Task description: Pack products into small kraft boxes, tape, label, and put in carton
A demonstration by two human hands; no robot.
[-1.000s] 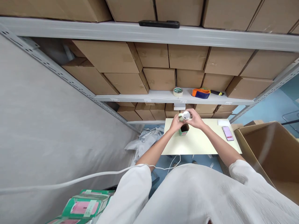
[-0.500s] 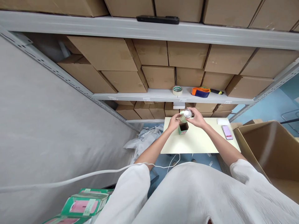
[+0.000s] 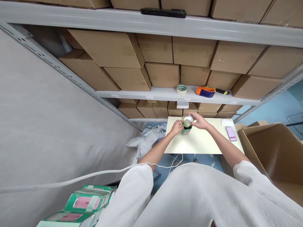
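Note:
A pale green round container (image 3: 187, 123) with a shiny silvery end sits partly inside the mouth of a small green box (image 3: 186, 131) with a pink patch. The box stands upright on the pale yellow table (image 3: 201, 142). My right hand (image 3: 199, 121) grips the container by its silvery end, from the right. My left hand (image 3: 177, 127) is closed at the upper left edge of the box, fingertips pinching its rim beside the container. The container's lower part is hidden in the box.
A phone (image 3: 231, 133) lies at the table's right, near a white slip (image 3: 226, 122). A large open carton (image 3: 251, 148) stands further right. Shelves ahead hold cardboard boxes (image 3: 162, 75), a tape roll (image 3: 181, 89) and an orange-blue tape dispenser (image 3: 205, 91). Green-pink boxes (image 3: 84, 201) are stacked lower left.
The container has moved down from above the box into its mouth. My left hand has shifted from the container to the box's edge, while my right still holds the silvery end.

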